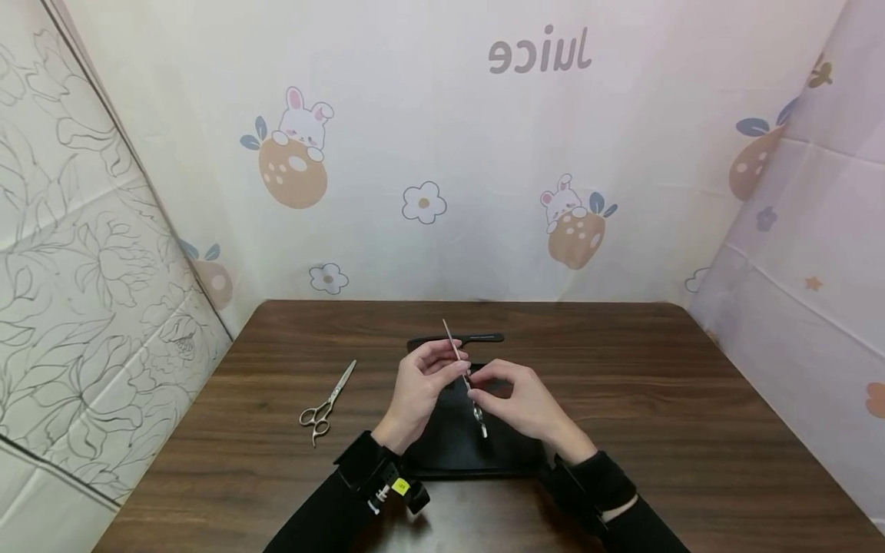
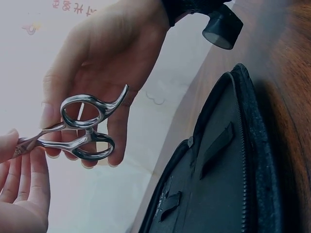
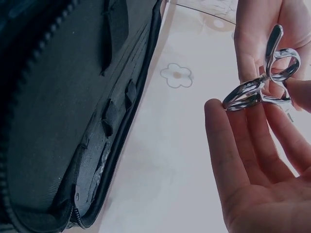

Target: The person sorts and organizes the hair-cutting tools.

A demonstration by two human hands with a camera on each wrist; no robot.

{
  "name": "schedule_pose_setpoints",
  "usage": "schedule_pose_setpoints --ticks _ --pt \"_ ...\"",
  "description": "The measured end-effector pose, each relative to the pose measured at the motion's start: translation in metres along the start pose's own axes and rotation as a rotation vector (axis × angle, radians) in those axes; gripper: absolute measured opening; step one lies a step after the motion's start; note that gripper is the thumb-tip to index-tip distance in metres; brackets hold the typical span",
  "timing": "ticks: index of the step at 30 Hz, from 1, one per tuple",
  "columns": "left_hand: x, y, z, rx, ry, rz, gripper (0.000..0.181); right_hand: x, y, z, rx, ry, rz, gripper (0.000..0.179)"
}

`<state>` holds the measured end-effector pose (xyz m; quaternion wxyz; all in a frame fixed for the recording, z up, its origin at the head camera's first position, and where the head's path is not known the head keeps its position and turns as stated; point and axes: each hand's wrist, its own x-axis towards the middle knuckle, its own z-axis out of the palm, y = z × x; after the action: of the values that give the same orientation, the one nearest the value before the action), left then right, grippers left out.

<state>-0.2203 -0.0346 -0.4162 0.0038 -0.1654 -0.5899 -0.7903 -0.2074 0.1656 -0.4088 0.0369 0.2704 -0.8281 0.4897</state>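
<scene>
Both my hands hold a pair of silver scissors (image 1: pixel 477 413) over the black case, blades pointing away and finger rings towards me. My left hand (image 1: pixel 419 388) pinches them by the blades; in the left wrist view its thumb and fingers grip near the pivot. Thumb and index finger of my right hand (image 1: pixel 522 395) pinch the shanks just below. The right wrist view shows the rings and curved finger rest (image 3: pixel 274 41) from the handle end. Beneath lies the black zip case (image 1: pixel 477 453), spread open, with elastic loops (image 2: pixel 217 150) inside.
A second pair of scissors (image 1: pixel 332 402) lies on the wooden table (image 1: pixel 657 399), left of the case. Behind my left hand is a thin black tool (image 1: pixel 484 338), partly hidden. A printed curtain (image 1: pixel 429 138) hangs at the table's back edge.
</scene>
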Motion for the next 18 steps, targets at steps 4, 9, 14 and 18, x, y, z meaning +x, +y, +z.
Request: schedule_pose_setpoints --ticks 4,9,14,18 --pt "0.001 0.001 0.000 -0.017 0.009 0.023 0.031 0.000 0.001 -0.003 -0.008 -0.006 0.012 0.020" --pt "0.002 0.002 -0.003 -0.033 0.011 0.040 0.030 -0.001 0.007 -0.008 -0.059 -0.032 0.045 0.027" --pt "0.004 0.004 -0.008 -0.017 0.014 0.045 0.030 -0.002 0.018 -0.012 -0.121 -0.085 0.082 0.035" --pt "0.006 0.007 -0.013 -0.006 0.010 0.051 0.031 -0.003 0.025 -0.013 -0.200 -0.131 0.112 0.042"
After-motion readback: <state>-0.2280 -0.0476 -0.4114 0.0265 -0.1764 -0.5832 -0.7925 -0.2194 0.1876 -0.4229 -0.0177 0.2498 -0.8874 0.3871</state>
